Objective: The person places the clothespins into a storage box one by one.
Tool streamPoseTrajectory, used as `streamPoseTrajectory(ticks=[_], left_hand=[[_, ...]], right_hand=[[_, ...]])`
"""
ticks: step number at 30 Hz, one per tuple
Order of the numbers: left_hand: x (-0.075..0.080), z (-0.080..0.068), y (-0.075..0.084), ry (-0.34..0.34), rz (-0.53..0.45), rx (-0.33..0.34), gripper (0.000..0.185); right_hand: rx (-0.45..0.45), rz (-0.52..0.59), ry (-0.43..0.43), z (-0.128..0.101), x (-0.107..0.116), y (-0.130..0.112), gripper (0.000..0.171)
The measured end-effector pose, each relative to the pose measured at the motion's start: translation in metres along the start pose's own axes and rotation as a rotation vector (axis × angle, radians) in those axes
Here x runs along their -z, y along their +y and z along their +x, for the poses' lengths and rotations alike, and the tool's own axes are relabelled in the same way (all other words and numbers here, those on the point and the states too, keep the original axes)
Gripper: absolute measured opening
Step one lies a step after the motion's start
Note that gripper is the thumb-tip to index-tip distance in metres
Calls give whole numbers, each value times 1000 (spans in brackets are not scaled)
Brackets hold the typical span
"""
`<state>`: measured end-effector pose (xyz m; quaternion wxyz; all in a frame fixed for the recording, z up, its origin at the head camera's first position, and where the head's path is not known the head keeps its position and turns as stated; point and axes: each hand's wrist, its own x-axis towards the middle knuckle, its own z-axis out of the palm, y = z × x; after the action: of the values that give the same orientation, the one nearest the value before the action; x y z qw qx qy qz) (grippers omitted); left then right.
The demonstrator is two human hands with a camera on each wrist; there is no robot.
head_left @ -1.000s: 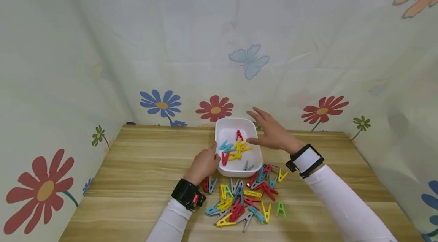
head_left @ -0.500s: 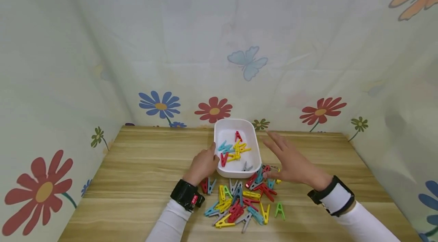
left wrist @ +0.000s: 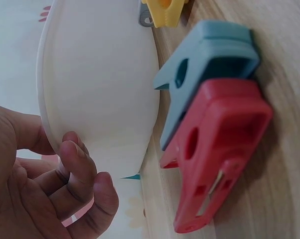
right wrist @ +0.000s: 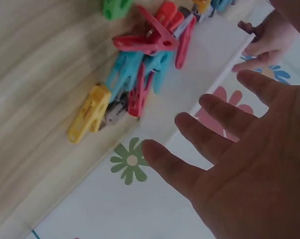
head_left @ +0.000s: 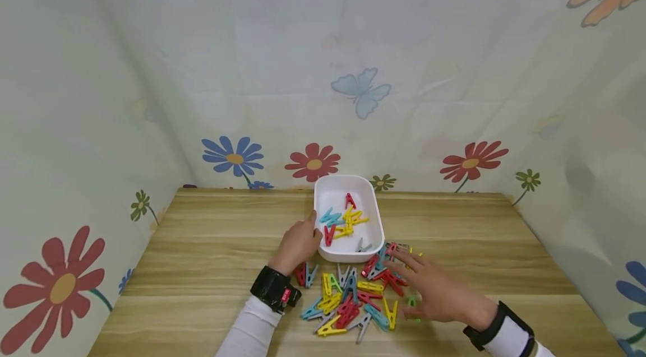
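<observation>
A white tray (head_left: pixel 372 200) stands at the middle back of the wooden table and has several coloured pegs in it. My left hand (head_left: pixel 312 229) grips its left rim, thumb on the edge, fingers curled against the outer wall (left wrist: pixel 100 89). In front of the tray lies a pile of coloured clothes pegs (head_left: pixel 353 292). Over the pile's right side hovers my right hand (head_left: pixel 410 268), open and holding nothing, its fingers (right wrist: pixel 165 162) spread. Below that palm lie a red peg (right wrist: pixel 150 40), a teal peg (right wrist: pixel 125 69) and a yellow peg (right wrist: pixel 90 114).
A red peg (left wrist: pixel 215 154) and a grey-blue peg (left wrist: pixel 205 69) lie beside my left hand. A green peg (head_left: pixel 411 301) shows partly under my right hand. Flowered cloth walls (head_left: pixel 313 65) close the table (head_left: pixel 212 256) on three sides.
My right hand has come back from beside the tray and down toward me, and now hovers low over the peg pile's right side. My left hand has stayed on the rim.
</observation>
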<state>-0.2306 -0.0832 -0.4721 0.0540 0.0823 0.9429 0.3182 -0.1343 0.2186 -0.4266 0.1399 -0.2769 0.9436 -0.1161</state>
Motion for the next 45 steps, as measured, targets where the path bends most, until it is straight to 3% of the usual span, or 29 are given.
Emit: streamPoseTrajectory(ticks=[13,21,31,45], left_hand=[[0,-3,0,5,-2,-1,59],[-2,0,1,-1,-7,10,59],[-3,-1,-1,18,7,-4,59],[-2,0,-2,5,-1,-4,59]], right_hand=[[5,-33,-6,-7,-28,5,54],[40,-65,60,-8,-42,5,34],[39,-38,50,-5,-47,8,20],[69,-18,42,-5,-29,3,23]])
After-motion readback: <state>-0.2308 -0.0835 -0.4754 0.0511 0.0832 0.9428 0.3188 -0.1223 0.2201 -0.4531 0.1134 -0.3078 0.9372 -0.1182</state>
